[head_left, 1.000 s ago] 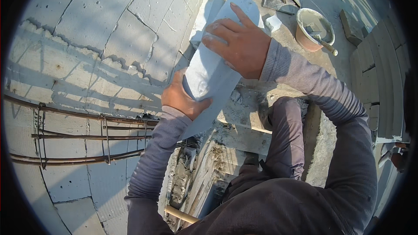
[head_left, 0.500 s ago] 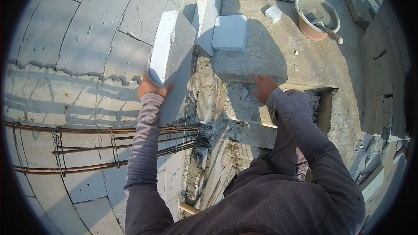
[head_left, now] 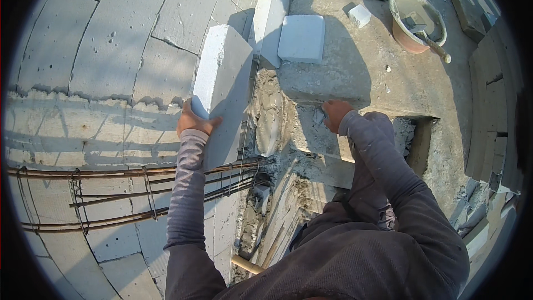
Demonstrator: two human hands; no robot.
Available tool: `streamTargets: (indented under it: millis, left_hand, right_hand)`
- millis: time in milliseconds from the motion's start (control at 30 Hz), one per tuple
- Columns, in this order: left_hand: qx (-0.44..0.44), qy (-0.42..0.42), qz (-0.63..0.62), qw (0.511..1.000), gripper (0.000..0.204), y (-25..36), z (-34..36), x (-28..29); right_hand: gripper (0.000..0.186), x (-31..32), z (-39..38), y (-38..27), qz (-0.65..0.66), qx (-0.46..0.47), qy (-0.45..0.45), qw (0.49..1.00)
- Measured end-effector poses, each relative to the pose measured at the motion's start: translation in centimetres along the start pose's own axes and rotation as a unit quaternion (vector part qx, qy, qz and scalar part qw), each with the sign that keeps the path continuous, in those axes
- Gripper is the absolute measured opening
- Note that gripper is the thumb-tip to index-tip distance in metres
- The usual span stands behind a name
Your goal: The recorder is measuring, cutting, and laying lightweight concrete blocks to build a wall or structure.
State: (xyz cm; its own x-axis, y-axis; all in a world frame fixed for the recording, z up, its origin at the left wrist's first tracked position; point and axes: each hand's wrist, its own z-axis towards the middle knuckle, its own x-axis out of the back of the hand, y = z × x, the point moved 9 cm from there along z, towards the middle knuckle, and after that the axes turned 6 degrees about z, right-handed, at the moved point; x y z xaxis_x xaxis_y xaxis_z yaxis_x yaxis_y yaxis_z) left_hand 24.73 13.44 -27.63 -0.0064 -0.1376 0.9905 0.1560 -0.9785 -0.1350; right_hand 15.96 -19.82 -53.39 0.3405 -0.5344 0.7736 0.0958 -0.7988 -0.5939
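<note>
My left hand (head_left: 196, 122) grips the near end of a pale grey, light concrete block (head_left: 226, 78), thumb on its broad face and fingers round the sunlit edge. The block stands on its narrow side and slants slightly. Wet mortar (head_left: 268, 114) lies in a strip just right of it, with a taut string line (head_left: 248, 105) running between. By my right knee, my right hand (head_left: 336, 114) hovers over or rests on the broken edge of the concrete slab; which one I cannot tell. Its fingers are loosely bent, and nothing shows in them.
Rusty rebar (head_left: 166, 174) with stirrups juts leftward under my left forearm. Farther off are a row of set blocks (head_left: 272, 14), a loose white block (head_left: 301, 39), a small offcut (head_left: 360, 16) and a mortar bucket (head_left: 408, 33) holding a trowel. A rectangular hole (head_left: 420, 144) opens beside my leg.
The held block has come slightly toward me, widening the gap to the set row. My right hand's fingers have bent in a little. The whole view has shifted slightly.
</note>
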Motion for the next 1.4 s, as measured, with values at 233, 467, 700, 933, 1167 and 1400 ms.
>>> streamTargets:
  millis: [233,467,700,933,1167,1400]
  left_hand:
    - [0.026,-0.031,-0.005,0.999,0.106,0.4,0.9,-1.1]
    - [0.009,-0.062,0.019,0.998,0.102,1.4,2.5,-2.5]
    - [-0.007,-0.097,0.028,0.995,0.099,2.0,3.9,-4.0]
    - [-0.01,-0.081,0.017,0.996,0.103,0.9,4.0,-5.9]
    - [-0.014,-0.07,0.016,0.997,0.105,0.7,4.0,-6.2]
    - [0.0,-0.08,-0.001,0.997,0.105,0.9,3.6,-5.9]
  right_hand:
    - [0.046,0.1,0.4,0.0,0.007,-0.017,-0.009,1.0]
    - [0.044,0.7,0.3,0.5,0.026,-0.038,0.002,0.999]
    - [0.041,0.9,0.9,1.5,0.041,-0.055,0.018,0.997]
    - [0.041,0.5,1.5,1.1,0.037,-0.049,0.014,0.998]
    - [0.045,-0.1,2.0,0.2,0.032,-0.039,0.014,0.999]
    - [0.047,-1.3,2.0,-1.0,0.026,-0.047,-0.043,0.998]
